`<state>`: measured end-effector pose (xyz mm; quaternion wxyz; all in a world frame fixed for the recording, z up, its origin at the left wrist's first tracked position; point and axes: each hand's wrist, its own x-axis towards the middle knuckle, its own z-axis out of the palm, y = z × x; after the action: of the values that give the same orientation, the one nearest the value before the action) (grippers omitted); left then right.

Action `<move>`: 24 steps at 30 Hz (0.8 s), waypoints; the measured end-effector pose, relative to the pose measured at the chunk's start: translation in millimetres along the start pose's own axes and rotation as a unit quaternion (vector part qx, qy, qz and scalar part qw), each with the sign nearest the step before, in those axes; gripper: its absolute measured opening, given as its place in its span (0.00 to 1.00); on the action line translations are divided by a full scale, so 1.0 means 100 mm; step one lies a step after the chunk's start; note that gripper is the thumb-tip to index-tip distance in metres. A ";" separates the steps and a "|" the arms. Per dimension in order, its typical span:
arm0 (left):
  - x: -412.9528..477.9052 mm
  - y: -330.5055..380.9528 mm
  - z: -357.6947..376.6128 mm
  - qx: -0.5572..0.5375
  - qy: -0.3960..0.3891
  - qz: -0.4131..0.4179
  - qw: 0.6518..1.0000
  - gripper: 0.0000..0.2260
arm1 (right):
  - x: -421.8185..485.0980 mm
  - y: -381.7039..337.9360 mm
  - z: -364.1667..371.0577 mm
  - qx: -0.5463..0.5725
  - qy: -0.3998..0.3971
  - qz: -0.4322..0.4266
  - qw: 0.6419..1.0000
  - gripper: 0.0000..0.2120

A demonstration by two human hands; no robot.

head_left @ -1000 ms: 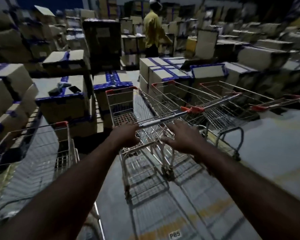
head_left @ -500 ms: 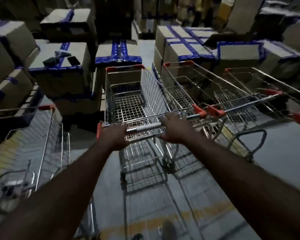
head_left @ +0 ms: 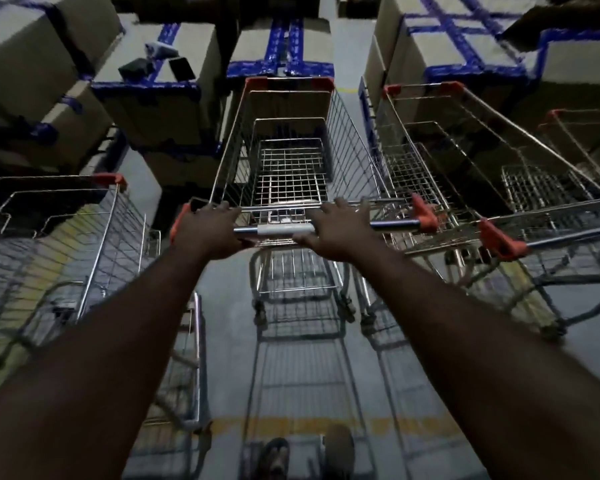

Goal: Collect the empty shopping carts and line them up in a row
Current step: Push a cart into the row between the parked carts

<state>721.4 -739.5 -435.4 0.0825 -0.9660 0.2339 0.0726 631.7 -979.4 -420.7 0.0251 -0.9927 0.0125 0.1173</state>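
An empty wire shopping cart [head_left: 290, 140] with orange corner caps stands straight in front of me. My left hand [head_left: 210, 232] grips the left end of its chrome handle bar [head_left: 278, 231]. My right hand [head_left: 336, 230] rests on the bar to the right of the middle, fingers partly spread over it. A second empty cart [head_left: 465, 161] stands close beside it on the right, and a third cart [head_left: 582, 154] shows at the right edge. Another empty cart [head_left: 59, 230] stands apart on the left.
Cardboard boxes with blue tape [head_left: 160, 88] are stacked right ahead of the carts and to both sides. Small dark items [head_left: 153, 62] lie on one box top. The grey floor has a yellow line [head_left: 413, 424] near my feet [head_left: 305, 455].
The cart I hold has swung round and now points straight at the boxes, parallel to the cart on its right. My view has tipped downward, and the person at the back is out of view.
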 end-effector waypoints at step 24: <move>-0.39 -0.31 0.18 -0.039 -0.012 0.012 0.999 0.38 | -0.06 -0.40 0.09 -0.020 -0.044 0.031 0.998 0.42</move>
<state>700.0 -691.8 -441.8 0.0467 -0.9648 0.2411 0.0939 625.3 -938.8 -425.8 0.0017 -0.9860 0.0399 0.1618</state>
